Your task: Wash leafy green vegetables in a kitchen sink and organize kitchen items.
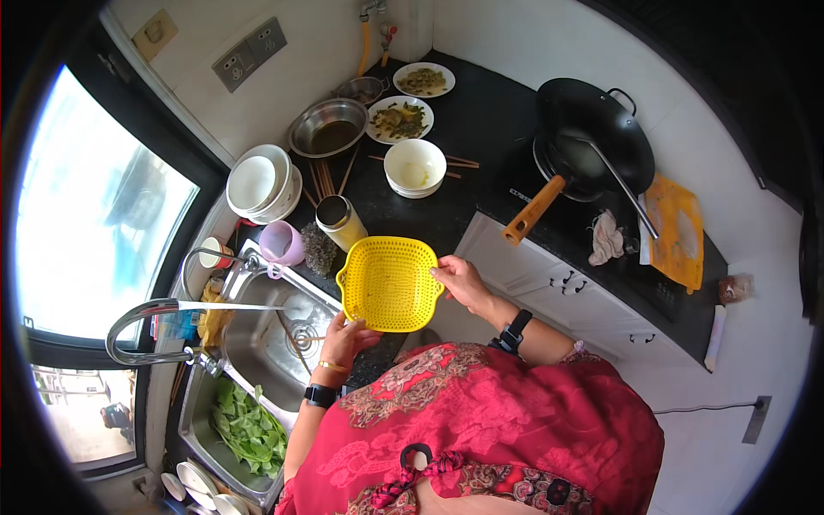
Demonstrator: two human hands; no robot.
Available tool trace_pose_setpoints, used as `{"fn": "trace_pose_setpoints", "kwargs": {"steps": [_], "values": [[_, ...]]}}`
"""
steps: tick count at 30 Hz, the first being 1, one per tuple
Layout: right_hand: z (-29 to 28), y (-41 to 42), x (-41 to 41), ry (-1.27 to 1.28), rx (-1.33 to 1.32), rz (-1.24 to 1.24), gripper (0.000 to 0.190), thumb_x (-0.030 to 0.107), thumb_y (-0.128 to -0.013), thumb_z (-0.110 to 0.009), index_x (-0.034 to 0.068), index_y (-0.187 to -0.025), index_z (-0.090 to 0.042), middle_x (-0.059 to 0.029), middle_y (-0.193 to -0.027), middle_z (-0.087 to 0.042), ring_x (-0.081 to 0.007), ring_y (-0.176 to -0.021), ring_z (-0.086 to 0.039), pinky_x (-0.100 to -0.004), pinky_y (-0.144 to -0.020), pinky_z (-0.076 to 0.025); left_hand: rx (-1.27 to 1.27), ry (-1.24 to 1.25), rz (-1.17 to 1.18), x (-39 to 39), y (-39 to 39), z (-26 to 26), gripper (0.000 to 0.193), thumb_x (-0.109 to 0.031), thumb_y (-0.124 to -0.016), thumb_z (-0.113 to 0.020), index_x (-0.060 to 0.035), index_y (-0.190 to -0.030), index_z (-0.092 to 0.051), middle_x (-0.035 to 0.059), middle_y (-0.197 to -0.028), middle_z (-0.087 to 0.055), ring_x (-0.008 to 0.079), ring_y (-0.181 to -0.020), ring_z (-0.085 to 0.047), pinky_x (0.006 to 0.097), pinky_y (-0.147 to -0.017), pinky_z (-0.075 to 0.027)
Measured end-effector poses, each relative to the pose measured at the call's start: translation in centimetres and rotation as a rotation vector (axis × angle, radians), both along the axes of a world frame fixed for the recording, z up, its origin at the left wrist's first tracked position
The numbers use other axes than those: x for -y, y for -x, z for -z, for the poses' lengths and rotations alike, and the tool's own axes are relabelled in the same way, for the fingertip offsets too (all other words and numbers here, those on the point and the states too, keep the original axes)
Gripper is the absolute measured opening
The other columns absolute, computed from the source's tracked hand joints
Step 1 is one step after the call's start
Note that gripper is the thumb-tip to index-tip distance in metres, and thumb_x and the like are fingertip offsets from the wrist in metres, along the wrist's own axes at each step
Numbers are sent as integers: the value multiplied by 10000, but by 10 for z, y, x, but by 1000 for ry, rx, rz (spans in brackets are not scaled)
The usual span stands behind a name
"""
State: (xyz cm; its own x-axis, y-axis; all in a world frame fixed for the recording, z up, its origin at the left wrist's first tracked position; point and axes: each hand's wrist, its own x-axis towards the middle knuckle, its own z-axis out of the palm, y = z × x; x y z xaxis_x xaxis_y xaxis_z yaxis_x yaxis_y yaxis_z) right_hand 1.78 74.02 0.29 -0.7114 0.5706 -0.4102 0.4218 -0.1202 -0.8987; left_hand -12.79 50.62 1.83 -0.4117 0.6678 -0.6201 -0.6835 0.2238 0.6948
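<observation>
Both hands hold a yellow plastic colander basket [390, 283] in front of my body, and nothing lies in it. My left hand [347, 340] grips its lower left corner, near the sink's edge. At the opposite side my right hand [465, 283] has the thumb over the rim by a small handle. Left of the basket, water runs from a curved chrome faucet [138, 322] into a stainless steel sink basin [257, 328]. Chopsticks [297, 341] lie in that basin. Leafy green vegetables [250, 425] fill part of the second basin.
A black wok [592, 122] with a wooden handle and a metal utensil sits on the stove. Along the counter stand stacked bowls [415, 167], plates of food [400, 120], a steel basin [328, 127], a thermos flask [341, 222] and a pink plastic cup [282, 244].
</observation>
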Motion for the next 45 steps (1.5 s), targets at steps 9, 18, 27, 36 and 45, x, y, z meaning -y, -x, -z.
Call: {"fn": "trace_pose_setpoints", "kwargs": {"steps": [9, 18, 27, 36, 45], "values": [[-1, -17, 18, 200, -149, 167, 294, 41, -828, -511, -10, -1116, -482, -116, -865, -644, -157, -597, -641, -243, -456, -525, 0, -133, 115, 11, -2, 5, 512, -175, -894, -570, -40, -1334, -346, 160, -1115, -583, 220, -931, -628, 322, -803, -525], [7, -18, -9, 192, -180, 275, 265, 136, -867, -553, 29, -1102, -498, -115, -902, -626, -246, -706, -650, -336, -607, -535, -85, -7, -123, 92, -1, 14, 481, -136, -851, -597, 8, -1271, -413, 110, -997, -613, 172, -819, -636, 265, -691, -534], [-3, -12, 10, 260, -146, 278, 346, 328, -910, -525, 38, -1099, -504, -128, -941, -606, -249, -790, -631, -349, -660, -518, -105, 119, -471, 210, -21, 10, 453, -160, -849, -601, -3, -1248, -456, 96, -999, -611, 155, -815, -625, 263, -679, -537], [0, -25, 58, 229, 121, 43, 288, 253, -888, -571, 33, -1069, -529, -96, -853, -624, -188, -650, -625, -291, -521, -507, -71, 146, -694, 280, -57, 14, 444, -179, -857, -618, -1, -1233, -464, 109, -984, -617, 165, -793, -635, 256, -679, -540], [-6, 1, 106, -13, 208, -584, 239, 137, -862, -588, 16, -1067, -564, -56, -850, -636, -104, -645, -605, -214, -529, -468, -77, 160, -832, 299, -104, 5, 424, -170, -868, -591, 0, -1235, -465, 122, -1008, -614, 165, -796, -635, 251, -673, -538]]}}
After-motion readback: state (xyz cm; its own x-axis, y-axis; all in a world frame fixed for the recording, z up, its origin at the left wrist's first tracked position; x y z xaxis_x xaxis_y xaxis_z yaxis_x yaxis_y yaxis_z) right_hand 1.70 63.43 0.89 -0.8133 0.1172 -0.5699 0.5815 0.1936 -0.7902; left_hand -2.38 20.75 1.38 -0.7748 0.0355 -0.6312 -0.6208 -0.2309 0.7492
